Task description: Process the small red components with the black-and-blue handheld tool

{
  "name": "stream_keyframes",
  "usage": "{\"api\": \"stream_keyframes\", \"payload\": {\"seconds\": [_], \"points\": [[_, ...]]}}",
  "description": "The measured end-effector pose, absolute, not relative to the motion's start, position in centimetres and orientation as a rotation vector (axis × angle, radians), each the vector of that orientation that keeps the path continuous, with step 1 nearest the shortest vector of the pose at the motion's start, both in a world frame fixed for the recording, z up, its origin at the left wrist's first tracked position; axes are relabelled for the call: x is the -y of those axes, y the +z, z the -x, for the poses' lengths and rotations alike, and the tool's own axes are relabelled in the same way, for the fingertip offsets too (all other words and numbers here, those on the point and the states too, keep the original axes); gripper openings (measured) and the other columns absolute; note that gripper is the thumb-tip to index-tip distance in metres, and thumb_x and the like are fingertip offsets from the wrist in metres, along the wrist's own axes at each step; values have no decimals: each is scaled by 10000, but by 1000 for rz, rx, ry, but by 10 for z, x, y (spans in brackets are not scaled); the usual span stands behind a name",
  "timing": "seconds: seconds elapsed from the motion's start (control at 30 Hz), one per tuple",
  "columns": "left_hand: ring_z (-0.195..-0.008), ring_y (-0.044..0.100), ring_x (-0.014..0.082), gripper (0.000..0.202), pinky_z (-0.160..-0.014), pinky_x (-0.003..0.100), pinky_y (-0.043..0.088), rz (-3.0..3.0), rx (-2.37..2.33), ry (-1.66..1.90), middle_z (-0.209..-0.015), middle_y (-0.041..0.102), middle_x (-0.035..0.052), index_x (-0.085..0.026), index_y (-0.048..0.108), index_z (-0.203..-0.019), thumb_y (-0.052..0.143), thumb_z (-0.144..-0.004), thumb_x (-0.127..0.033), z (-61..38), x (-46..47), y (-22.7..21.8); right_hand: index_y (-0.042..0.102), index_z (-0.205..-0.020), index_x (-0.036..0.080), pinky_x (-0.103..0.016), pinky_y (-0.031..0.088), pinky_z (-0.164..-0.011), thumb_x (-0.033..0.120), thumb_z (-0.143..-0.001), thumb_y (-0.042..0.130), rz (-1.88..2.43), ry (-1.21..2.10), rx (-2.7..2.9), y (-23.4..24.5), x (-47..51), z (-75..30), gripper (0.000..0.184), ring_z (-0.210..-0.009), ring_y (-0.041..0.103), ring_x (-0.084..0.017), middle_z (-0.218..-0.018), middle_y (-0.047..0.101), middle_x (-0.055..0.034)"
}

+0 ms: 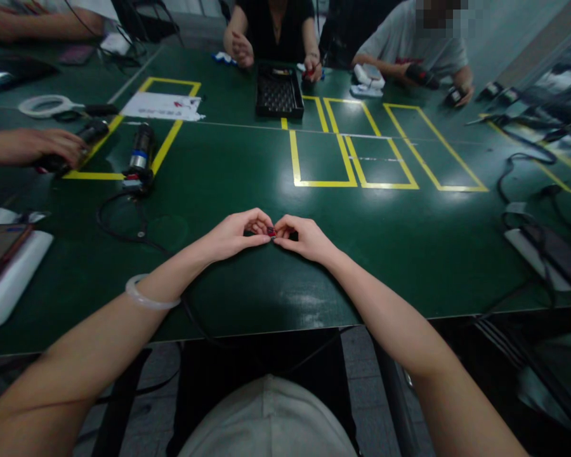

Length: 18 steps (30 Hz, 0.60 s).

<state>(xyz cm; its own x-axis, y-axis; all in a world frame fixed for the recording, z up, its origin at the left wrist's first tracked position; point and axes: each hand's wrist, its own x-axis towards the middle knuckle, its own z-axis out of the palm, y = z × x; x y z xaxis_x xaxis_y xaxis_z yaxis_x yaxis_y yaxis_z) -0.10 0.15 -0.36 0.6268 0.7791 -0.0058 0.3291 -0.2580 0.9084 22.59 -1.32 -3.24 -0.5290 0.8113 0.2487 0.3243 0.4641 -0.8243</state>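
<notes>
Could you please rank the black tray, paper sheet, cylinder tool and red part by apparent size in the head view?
1. The black tray and the paper sheet look much alike; both lie far off, so I won't rank them.
2. The cylinder tool.
3. The red part, smallest though nearest.

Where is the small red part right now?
The small red part sits mid-frame in the head view, pinched between the left hand and right hand over the green table near its front edge.
</notes>
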Motion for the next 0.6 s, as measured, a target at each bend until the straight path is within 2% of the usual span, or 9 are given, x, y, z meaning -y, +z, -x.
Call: {"api": "stream_keyframes", "payload": {"seconds": [0.2,0.43,0.6], "points": [[-901,656,197,335,-866,362,530,-1894,-925,561,-982,680,70,-143,635,-1046,721,-851,-401,1,-2,-4,622,-951,185,-284,524,-775,237,-876,660,938,987,2076,-33,14,-225,99,-763,629,-130,-866,670,-10],[-935,655,203,439,-906,366,526,-1943,-919,616,-1038,680,82,-155,597,-1206,710,-857,-396,0,1,-2,655,-932,164,-271,492,-734,349,-894,651,971,1089,1930,-28,14,-226,189,-745,616,-132,-822,683,-11],[-946,652,213,389,-903,358,516,-1949,-973,618,-1054,694,94,-152,632,-1134,654,-895,-458,0,1,1,688,-975,158,-275,484,-743,385,-897,631,967,1235,1879,-29,9,-228,247,-766,632,-138,-866,731,-23]]}}
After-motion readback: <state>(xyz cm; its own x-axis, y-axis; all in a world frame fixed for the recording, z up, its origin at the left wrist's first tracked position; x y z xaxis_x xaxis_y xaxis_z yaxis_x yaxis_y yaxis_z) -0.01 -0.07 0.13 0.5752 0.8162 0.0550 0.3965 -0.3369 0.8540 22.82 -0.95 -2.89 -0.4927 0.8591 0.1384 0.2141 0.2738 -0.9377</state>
